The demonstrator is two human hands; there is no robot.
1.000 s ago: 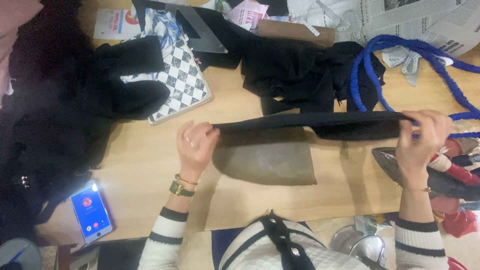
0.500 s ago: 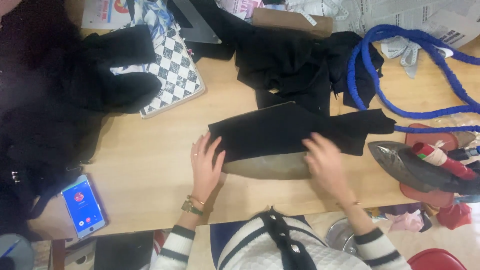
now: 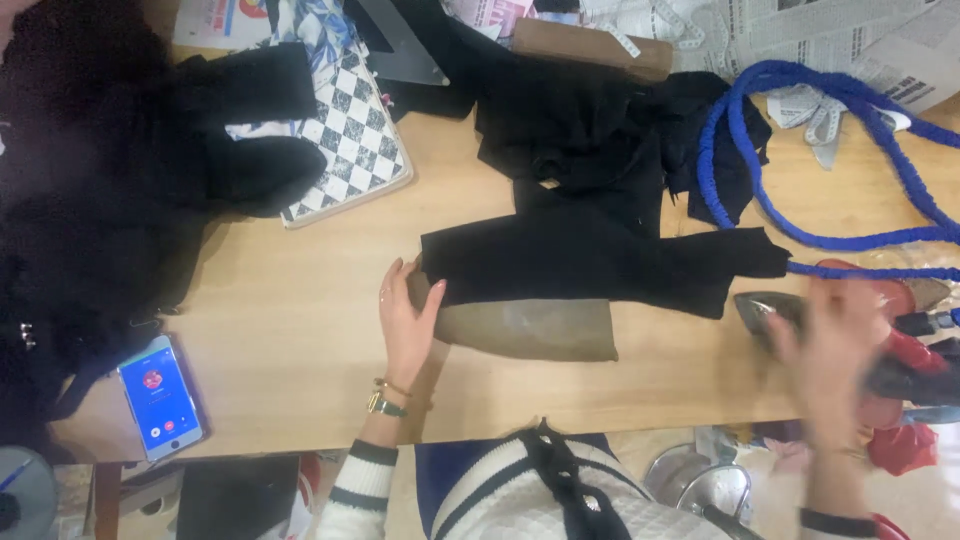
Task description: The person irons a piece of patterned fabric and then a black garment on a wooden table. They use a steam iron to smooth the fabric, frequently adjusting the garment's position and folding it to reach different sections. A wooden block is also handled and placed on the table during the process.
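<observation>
Black cloth on a big wooden table

The wooden table [image 3: 280,330] holds the black cloth [image 3: 590,260], flat under the open left hand [image 3: 405,320]. The blurry right hand [image 3: 835,350] reaches the iron [image 3: 790,310]; its grip is unclear. A hot iron could burn fingers.

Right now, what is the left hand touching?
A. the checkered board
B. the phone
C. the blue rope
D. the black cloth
D: the left hand lies flat at the left end of the black cloth, while the phone sits far off near the table's edge, and the blue rope and checkered board lie well away from it.
</observation>
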